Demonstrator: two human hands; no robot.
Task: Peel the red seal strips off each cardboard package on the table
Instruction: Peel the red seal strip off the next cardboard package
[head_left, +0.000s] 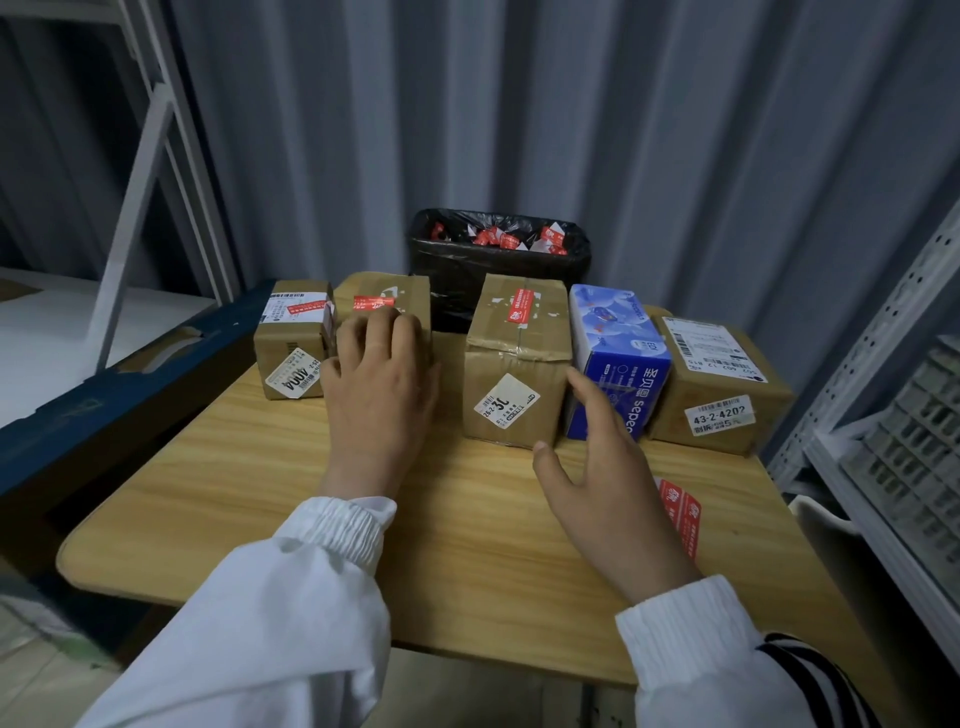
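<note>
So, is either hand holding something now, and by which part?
Left hand grips the small brown cardboard box at its top front edge; right hand holds nothing.

4004 on left box (291, 348), sepeo on blue pack (618, 358), 43-2-4202 on right box (722, 384)

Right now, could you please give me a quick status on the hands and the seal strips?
Left hand curled over second box at its red strip. Right hand open beside middle box, also sealed. Nothing blocking.

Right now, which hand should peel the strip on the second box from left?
Left hand: it grips that box, fingertips beside the strip. Right hand is open by the middle box.
</note>
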